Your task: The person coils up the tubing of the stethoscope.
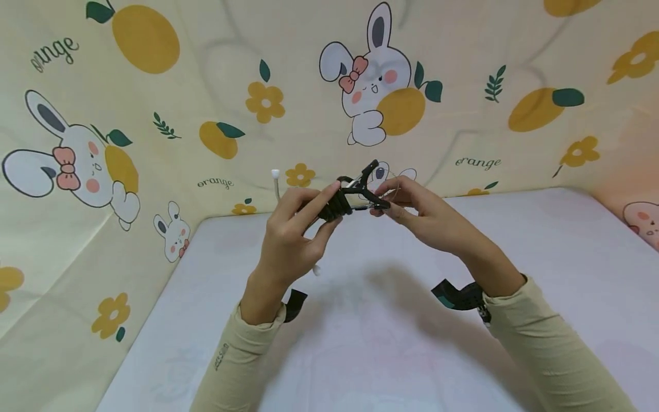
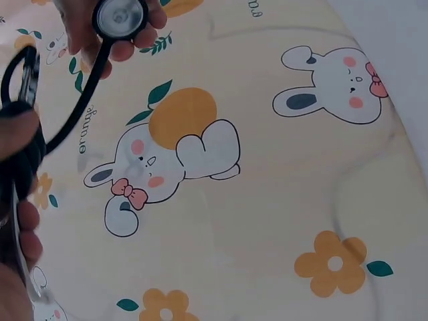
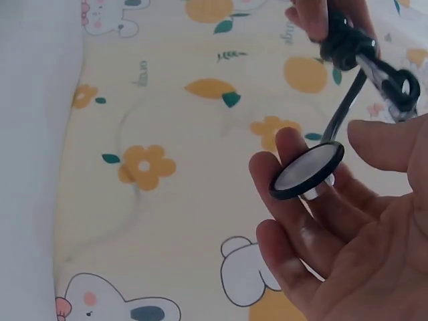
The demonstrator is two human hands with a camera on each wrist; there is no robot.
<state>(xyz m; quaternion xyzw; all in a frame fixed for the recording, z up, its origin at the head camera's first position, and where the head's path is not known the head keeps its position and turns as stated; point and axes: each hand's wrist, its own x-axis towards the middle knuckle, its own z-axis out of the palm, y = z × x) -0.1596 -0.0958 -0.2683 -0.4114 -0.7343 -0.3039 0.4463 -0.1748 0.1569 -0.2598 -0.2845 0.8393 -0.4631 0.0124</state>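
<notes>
A black stethoscope [image 1: 337, 205] is up in the air between both hands, its tubing wound into a compact bundle. My left hand [image 1: 296, 234] grips the bundle between thumb and fingers. A white eartip [image 1: 275, 173] sticks up behind that hand, and a second white tip [image 1: 316, 270] shows below it. On the other side, my right hand [image 1: 432, 220] has its fingers bent around the round chest piece [image 3: 307, 170]. The flat face of the chest piece [image 2: 120, 17] shows in the left wrist view. A short length of black tube links it to the bundle.
A white table surface [image 1: 350, 343] lies beneath the hands. Behind and to the left stands a cream cloth backdrop [image 1: 309, 34] printed with rabbits, oranges and flowers. Black straps [image 1: 460, 296] hang at the wrists by the beige sleeves.
</notes>
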